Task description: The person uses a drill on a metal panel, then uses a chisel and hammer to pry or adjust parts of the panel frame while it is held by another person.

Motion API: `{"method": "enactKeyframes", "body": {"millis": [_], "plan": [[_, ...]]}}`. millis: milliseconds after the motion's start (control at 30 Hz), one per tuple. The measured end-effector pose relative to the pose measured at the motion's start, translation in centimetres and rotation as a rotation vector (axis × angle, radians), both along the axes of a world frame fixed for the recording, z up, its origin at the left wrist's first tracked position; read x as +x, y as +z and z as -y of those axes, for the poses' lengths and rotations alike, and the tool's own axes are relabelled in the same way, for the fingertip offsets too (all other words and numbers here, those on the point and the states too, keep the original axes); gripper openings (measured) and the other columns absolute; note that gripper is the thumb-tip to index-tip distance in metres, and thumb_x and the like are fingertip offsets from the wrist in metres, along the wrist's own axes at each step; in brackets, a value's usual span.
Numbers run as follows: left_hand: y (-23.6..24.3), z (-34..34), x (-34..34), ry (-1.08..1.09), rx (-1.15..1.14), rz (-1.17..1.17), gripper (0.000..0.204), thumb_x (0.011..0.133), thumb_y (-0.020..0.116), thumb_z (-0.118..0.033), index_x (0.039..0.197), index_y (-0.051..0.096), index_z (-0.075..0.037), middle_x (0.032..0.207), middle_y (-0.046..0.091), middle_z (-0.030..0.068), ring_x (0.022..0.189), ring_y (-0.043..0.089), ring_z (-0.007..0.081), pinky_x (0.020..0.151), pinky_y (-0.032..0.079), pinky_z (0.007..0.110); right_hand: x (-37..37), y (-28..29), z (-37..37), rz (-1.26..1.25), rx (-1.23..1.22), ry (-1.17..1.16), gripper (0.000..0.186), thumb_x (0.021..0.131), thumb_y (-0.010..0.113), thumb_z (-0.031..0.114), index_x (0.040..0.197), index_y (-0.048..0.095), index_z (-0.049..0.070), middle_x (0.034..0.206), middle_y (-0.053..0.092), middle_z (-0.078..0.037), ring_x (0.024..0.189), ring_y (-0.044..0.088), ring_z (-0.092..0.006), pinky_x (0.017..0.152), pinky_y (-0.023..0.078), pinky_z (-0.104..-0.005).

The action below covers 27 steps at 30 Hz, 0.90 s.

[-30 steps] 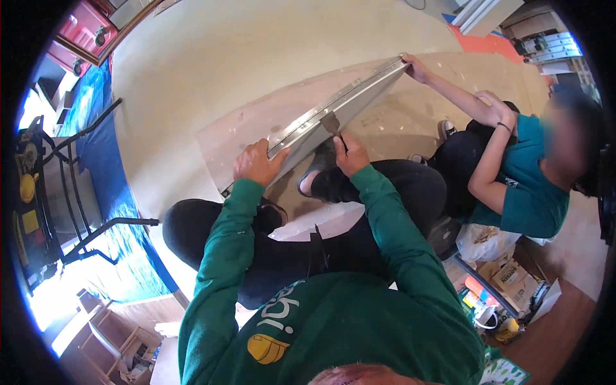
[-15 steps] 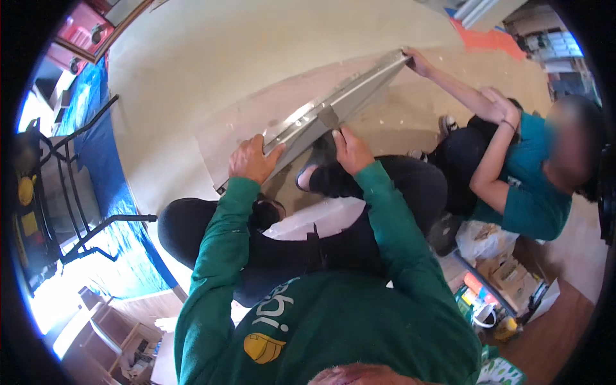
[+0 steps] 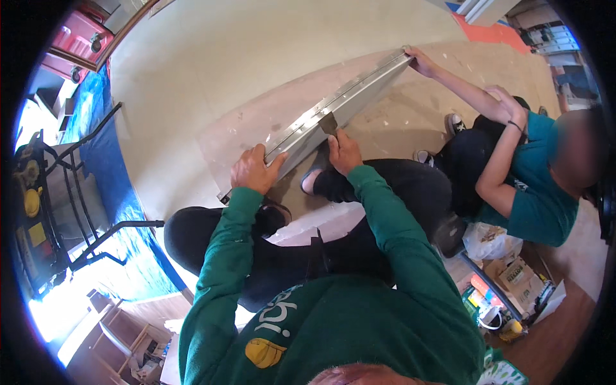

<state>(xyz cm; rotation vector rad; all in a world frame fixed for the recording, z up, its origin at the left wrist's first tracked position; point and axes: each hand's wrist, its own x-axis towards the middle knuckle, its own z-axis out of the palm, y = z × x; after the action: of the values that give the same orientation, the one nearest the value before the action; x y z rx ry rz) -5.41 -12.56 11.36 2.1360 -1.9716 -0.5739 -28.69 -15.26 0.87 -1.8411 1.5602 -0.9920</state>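
A long grey-white panel [image 3: 359,97] with a shiny metal edge stands on its side, slanting from lower left to upper right. My left hand [image 3: 256,169] grips its near end, thumb on one face and fingers over the edge. Closed in my right hand [image 3: 345,153] is a scraper [image 3: 328,123] with a short, dark, flat blade, which lies against the panel's edge near its middle. My palm hides the scraper's handle. At the far end, a co-worker's hand [image 3: 420,62] holds the panel's corner.
The co-worker in a teal shirt [image 3: 545,205] crouches at right. Brown paper [image 3: 462,90] covers the floor. Blue sheeting [image 3: 122,186] and a black metal frame [image 3: 74,192] are at left. A cluttered box of supplies [image 3: 513,295] sits at lower right, near a plastic bag [image 3: 491,242].
My right hand and the scraper have shifted slightly, and the blade sits at a different angle on the edge. My left hand and the co-worker's hand keep their holds.
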Motion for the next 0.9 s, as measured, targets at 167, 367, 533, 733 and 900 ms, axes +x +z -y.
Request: {"method": "enactKeyframes", "body": {"millis": [167, 367, 533, 733, 900], "plan": [[-0.3, -0.2, 0.5, 0.008, 0.000, 0.029, 0.053, 0.080, 0.063, -0.056, 0.082, 0.057, -0.003, 0.077, 0.061, 0.0198, 0.074, 0.061, 0.0384, 0.064, 0.048, 0.049, -1.0, 5.1, -0.4, -0.224, 0.206, 0.080, 0.029, 0.095, 0.049, 0.029, 0.090, 0.052, 0.001, 0.075, 0.060, -0.030, 0.071, 0.058, -0.0490, 0.063, 0.045, -0.0567], [-0.2, -0.4, -0.2, 0.009, -0.007, 0.014, 0.054, 0.080, 0.063, -0.058, 0.084, 0.058, -0.004, 0.081, 0.062, 0.0210, 0.076, 0.061, 0.0397, 0.067, 0.048, 0.051, -2.1, 8.4, -0.1, -0.344, 0.286, 0.089, 0.034, 0.095, 0.048, 0.032, 0.086, 0.056, 0.001, 0.075, 0.059, -0.029, 0.074, 0.057, -0.0492, 0.065, 0.043, -0.0569], [-0.2, -0.8, -0.2, 0.020, -0.029, 0.010, 0.054, 0.080, 0.062, -0.058, 0.085, 0.059, -0.004, 0.082, 0.062, 0.0211, 0.077, 0.061, 0.0398, 0.069, 0.048, 0.050, -4.1, 12.9, 3.7, -0.511, 0.329, 0.343, 0.040, 0.093, 0.048, 0.036, 0.084, 0.062, 0.000, 0.077, 0.062, -0.027, 0.077, 0.059, -0.0460, 0.071, 0.046, -0.0537], [-0.5, -0.4, -0.5, 0.017, 0.000, 0.050, 0.053, 0.080, 0.062, -0.057, 0.085, 0.059, -0.004, 0.083, 0.062, 0.0204, 0.079, 0.061, 0.0398, 0.070, 0.048, 0.050, -6.6, 8.8, 3.5, -0.415, 0.160, 0.319, 0.040, 0.094, 0.047, 0.037, 0.081, 0.060, 0.001, 0.077, 0.062, -0.026, 0.076, 0.059, -0.0462, 0.070, 0.046, -0.0542], [-0.1, -1.3, -0.7, 0.033, -0.069, 0.005, 0.053, 0.080, 0.062, -0.057, 0.078, 0.056, -0.005, 0.078, 0.062, 0.0193, 0.078, 0.061, 0.0389, 0.066, 0.047, 0.051, -5.8, 6.4, 1.9, -0.336, 0.288, 0.025, 0.040, 0.094, 0.047, 0.037, 0.083, 0.059, 0.001, 0.078, 0.062, -0.027, 0.077, 0.059, -0.0472, 0.071, 0.045, -0.0559]]}}
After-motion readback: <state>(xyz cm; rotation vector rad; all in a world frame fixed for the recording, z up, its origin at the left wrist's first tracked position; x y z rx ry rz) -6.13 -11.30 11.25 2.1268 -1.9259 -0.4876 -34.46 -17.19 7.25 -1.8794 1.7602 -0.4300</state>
